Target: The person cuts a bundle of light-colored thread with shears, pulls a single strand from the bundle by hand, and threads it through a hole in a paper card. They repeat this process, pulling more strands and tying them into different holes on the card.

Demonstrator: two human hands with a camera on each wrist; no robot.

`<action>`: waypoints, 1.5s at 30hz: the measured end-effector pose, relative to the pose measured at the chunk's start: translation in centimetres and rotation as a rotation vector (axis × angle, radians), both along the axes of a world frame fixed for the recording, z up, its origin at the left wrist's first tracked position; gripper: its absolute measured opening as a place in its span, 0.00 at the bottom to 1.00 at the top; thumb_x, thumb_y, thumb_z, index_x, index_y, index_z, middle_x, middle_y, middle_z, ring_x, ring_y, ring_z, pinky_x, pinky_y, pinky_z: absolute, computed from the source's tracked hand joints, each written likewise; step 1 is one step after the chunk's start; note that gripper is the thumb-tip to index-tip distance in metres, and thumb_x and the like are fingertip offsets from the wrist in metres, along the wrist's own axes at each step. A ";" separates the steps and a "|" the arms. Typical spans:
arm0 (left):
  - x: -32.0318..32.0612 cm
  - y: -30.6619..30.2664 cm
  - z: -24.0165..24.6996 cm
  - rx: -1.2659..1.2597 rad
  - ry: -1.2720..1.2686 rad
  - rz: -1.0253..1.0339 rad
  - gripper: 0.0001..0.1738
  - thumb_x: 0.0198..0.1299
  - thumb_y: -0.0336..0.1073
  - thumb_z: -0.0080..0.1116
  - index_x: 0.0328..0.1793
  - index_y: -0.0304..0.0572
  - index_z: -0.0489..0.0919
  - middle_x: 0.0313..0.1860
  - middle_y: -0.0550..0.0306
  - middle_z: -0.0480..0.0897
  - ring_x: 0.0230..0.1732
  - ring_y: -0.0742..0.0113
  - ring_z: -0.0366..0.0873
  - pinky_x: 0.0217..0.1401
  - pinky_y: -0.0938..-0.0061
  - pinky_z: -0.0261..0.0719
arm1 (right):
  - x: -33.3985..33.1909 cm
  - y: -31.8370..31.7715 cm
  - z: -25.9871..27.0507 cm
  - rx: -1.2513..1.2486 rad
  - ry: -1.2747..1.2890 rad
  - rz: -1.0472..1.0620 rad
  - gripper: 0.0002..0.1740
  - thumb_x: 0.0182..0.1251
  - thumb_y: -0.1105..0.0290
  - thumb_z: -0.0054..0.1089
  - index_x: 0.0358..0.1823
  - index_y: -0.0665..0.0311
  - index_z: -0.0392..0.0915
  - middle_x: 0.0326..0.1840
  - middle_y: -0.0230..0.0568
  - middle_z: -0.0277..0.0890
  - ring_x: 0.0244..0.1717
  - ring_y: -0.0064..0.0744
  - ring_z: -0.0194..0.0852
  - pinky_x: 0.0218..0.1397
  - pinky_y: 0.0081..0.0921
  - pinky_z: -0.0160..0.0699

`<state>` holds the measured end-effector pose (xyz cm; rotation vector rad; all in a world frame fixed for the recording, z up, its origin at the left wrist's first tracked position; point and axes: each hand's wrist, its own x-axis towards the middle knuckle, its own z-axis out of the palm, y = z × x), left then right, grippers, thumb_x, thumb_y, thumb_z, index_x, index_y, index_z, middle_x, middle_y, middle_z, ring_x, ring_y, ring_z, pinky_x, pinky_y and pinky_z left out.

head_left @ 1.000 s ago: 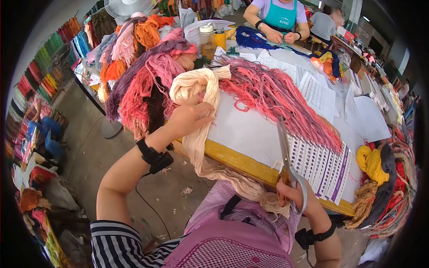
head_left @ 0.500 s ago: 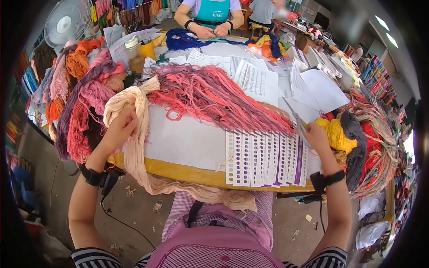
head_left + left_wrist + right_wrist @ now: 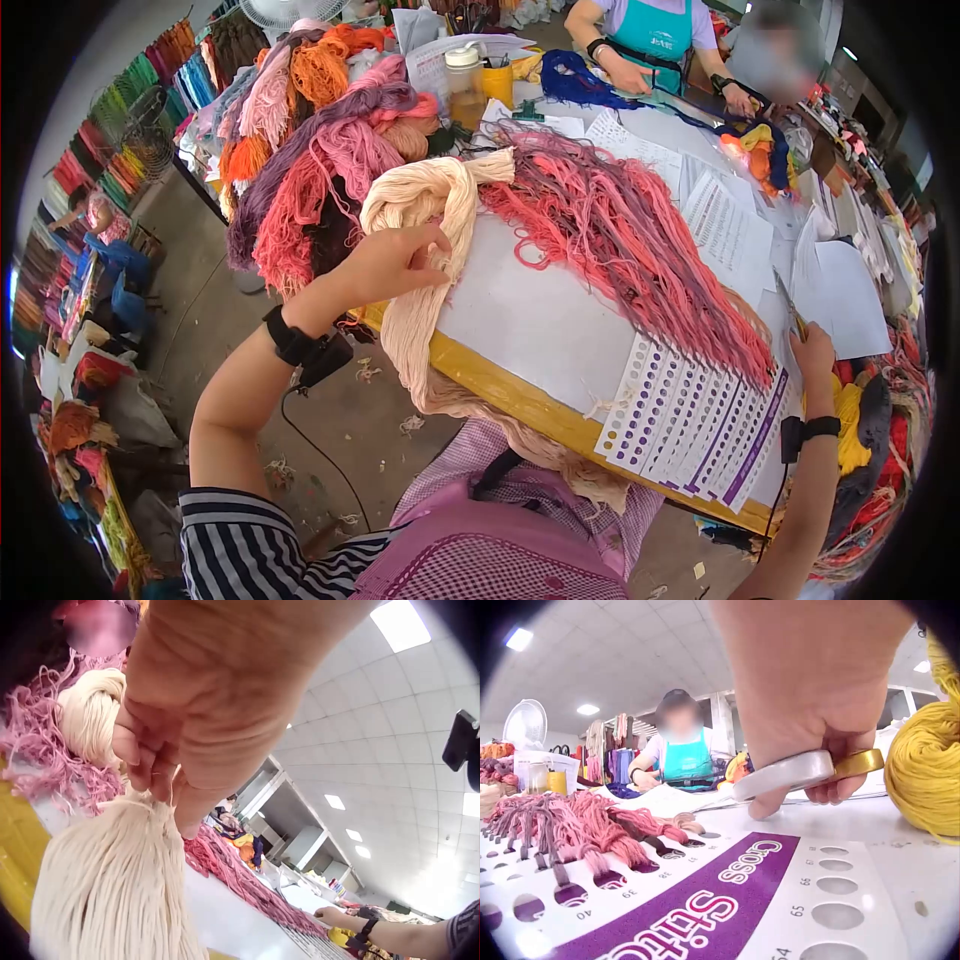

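Yarn (image 3: pixel 112 885), cream-coloured, is pinched by the left hand (image 3: pixel 390 268); the right hand (image 3: pixel 814 352) curls its grip round scissors (image 3: pixel 787 772) above the counter (image 3: pixel 540 320).

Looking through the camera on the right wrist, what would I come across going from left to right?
White fan, yellow container, person in a teal apron, right hand holding scissors, skein of yellow yarn.

Punched cards (image 3: pixel 874 900): "Cross Stitc…" on purple band (image 3: pixel 735 906); 37–40, 64–66 beside holes (image 3: pixel 837 916), perhaps 67.

likely a thread workshop, with yarn skeins (image 3: pixel 345 150) heaped on a worktable (image 3: pixel 535 325)
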<state>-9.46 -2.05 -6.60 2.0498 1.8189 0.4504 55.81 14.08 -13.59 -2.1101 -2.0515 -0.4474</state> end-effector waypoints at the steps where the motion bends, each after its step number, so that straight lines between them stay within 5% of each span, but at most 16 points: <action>1: 0.3 0.0 -0.2 -0.003 0.000 0.001 0.08 0.55 0.38 0.65 0.38 0.45 0.81 0.26 0.60 0.77 0.28 0.68 0.75 0.33 0.73 0.71 | -0.1 0.4 -0.3 0.018 0.011 0.014 0.22 0.53 0.53 0.67 0.30 0.68 0.74 0.31 0.57 0.79 0.37 0.59 0.78 0.41 0.47 0.76; 7: -0.5 1.4 -3.2 0.286 0.146 -0.147 0.09 0.55 0.37 0.64 0.38 0.43 0.79 0.27 0.62 0.78 0.32 0.70 0.79 0.35 0.71 0.74 | 0.2 1.5 -0.9 -0.019 0.150 0.015 0.21 0.52 0.56 0.67 0.31 0.70 0.74 0.31 0.57 0.78 0.36 0.58 0.78 0.40 0.47 0.74; 9: -1.6 2.4 -3.9 0.160 -0.352 -0.115 0.07 0.63 0.36 0.59 0.35 0.42 0.76 0.24 0.67 0.77 0.28 0.77 0.75 0.30 0.79 0.71 | 0.8 1.4 -1.1 -0.004 0.134 0.054 0.21 0.51 0.58 0.68 0.32 0.70 0.74 0.32 0.58 0.78 0.36 0.58 0.78 0.39 0.47 0.74; 14: -1.0 2.5 0.7 -0.090 -0.689 0.084 0.09 0.69 0.39 0.51 0.36 0.45 0.74 0.25 0.66 0.78 0.26 0.81 0.74 0.29 0.85 0.71 | 0.8 0.6 -0.2 -0.022 0.107 0.095 0.17 0.51 0.64 0.68 0.33 0.69 0.73 0.31 0.57 0.78 0.34 0.56 0.78 0.38 0.43 0.75; 19: 1.5 2.7 3.7 -0.108 -1.137 0.028 0.07 0.69 0.37 0.52 0.39 0.44 0.74 0.28 0.64 0.79 0.27 0.78 0.77 0.32 0.84 0.75 | -17.0 -8.0 5.0 -0.207 0.734 0.518 0.13 0.60 0.68 0.66 0.42 0.67 0.77 0.35 0.38 0.81 0.34 0.25 0.78 0.39 0.23 0.77; 24: 6.9 1.0 7.5 -0.151 -1.320 -0.243 0.07 0.70 0.37 0.51 0.41 0.43 0.75 0.30 0.62 0.81 0.30 0.75 0.80 0.36 0.83 0.79 | -32.8 -15.5 5.2 -0.590 1.107 0.788 0.35 0.54 0.66 0.72 0.63 0.68 0.68 0.61 0.44 0.71 0.64 0.32 0.67 0.67 0.32 0.66; 27: 9.1 -0.9 8.0 -0.211 -1.373 -0.335 0.08 0.68 0.38 0.54 0.40 0.43 0.76 0.32 0.61 0.82 0.32 0.75 0.81 0.38 0.81 0.80 | -38.0 -17.1 3.6 -0.544 1.379 1.028 0.40 0.52 0.57 0.75 0.60 0.75 0.69 0.57 0.52 0.75 0.59 0.36 0.74 0.61 0.31 0.72; 28: 9.2 -1.2 8.2 -0.235 -1.384 -0.347 0.09 0.68 0.40 0.55 0.38 0.43 0.77 0.32 0.60 0.82 0.32 0.74 0.81 0.38 0.78 0.80 | -38.4 -18.5 4.9 -0.849 1.495 0.927 0.37 0.53 0.60 0.73 0.59 0.74 0.70 0.54 0.50 0.77 0.56 0.35 0.76 0.58 0.29 0.75; 29: 8.3 -1.4 8.1 -0.203 -1.367 -0.364 0.08 0.67 0.39 0.57 0.38 0.43 0.78 0.30 0.64 0.80 0.29 0.78 0.77 0.34 0.79 0.76 | -38.4 -19.6 5.9 -1.162 1.590 0.804 0.34 0.55 0.62 0.71 0.59 0.74 0.70 0.50 0.47 0.78 0.53 0.34 0.78 0.54 0.27 0.77; 32: 3.5 -2.3 7.5 0.033 -1.026 -0.177 0.09 0.65 0.38 0.59 0.35 0.41 0.78 0.28 0.67 0.77 0.27 0.80 0.72 0.31 0.81 0.70 | -35.3 -20.8 6.7 -1.287 1.806 0.756 0.27 0.57 0.68 0.64 0.57 0.75 0.71 0.44 0.45 0.80 0.40 0.32 0.82 0.43 0.26 0.82; 34: -0.7 -2.4 5.5 0.381 -0.475 -0.176 0.10 0.62 0.38 0.60 0.33 0.39 0.79 0.27 0.68 0.76 0.29 0.80 0.70 0.31 0.80 0.68 | -32.2 -21.1 7.8 -1.302 1.880 0.630 0.22 0.58 0.74 0.57 0.54 0.76 0.71 0.38 0.45 0.80 0.26 0.30 0.79 0.36 0.30 0.85; 36: -5.5 -3.4 4.0 0.411 -0.532 0.050 0.09 0.59 0.37 0.62 0.34 0.38 0.81 0.27 0.62 0.79 0.30 0.73 0.75 0.32 0.77 0.71 | -29.1 -21.2 7.4 -1.168 1.971 0.534 0.20 0.61 0.72 0.53 0.53 0.77 0.71 0.32 0.45 0.79 0.14 0.29 0.71 0.31 0.34 0.85; 38: -9.6 -5.8 4.4 0.193 0.070 0.379 0.07 0.55 0.35 0.64 0.37 0.41 0.83 0.29 0.55 0.82 0.32 0.64 0.79 0.33 0.72 0.73 | -25.2 -20.0 4.1 -1.281 2.143 0.604 0.21 0.63 0.68 0.50 0.54 0.75 0.71 0.27 0.44 0.77 0.11 0.28 0.65 0.29 0.36 0.85; 40: -15.2 -8.0 -0.4 0.268 0.554 0.141 0.07 0.54 0.36 0.65 0.36 0.42 0.84 0.26 0.50 0.81 0.29 0.56 0.80 0.31 0.69 0.73 | -24.0 -20.5 4.0 -1.274 2.262 0.552 0.25 0.66 0.60 0.45 0.55 0.74 0.70 0.28 0.46 0.76 0.13 0.33 0.68 0.28 0.38 0.85; 43: -7.9 -9.6 2.2 0.617 0.307 -0.124 0.06 0.53 0.33 0.66 0.33 0.40 0.83 0.19 0.57 0.78 0.25 0.61 0.77 0.31 0.74 0.75 | -24.7 -22.0 6.2 -1.253 2.392 0.413 0.33 0.68 0.52 0.34 0.61 0.73 0.66 0.44 0.58 0.76 0.22 0.43 0.75 0.21 0.36 0.79; 45: -0.7 -10.5 4.7 -0.048 -0.163 0.048 0.07 0.51 0.33 0.66 0.34 0.38 0.83 0.25 0.52 0.81 0.28 0.54 0.78 0.33 0.72 0.75 | -26.7 -22.8 7.4 -1.295 2.365 0.489 0.33 0.68 0.52 0.34 0.63 0.73 0.65 0.48 0.60 0.75 0.22 0.44 0.75 0.20 0.36 0.78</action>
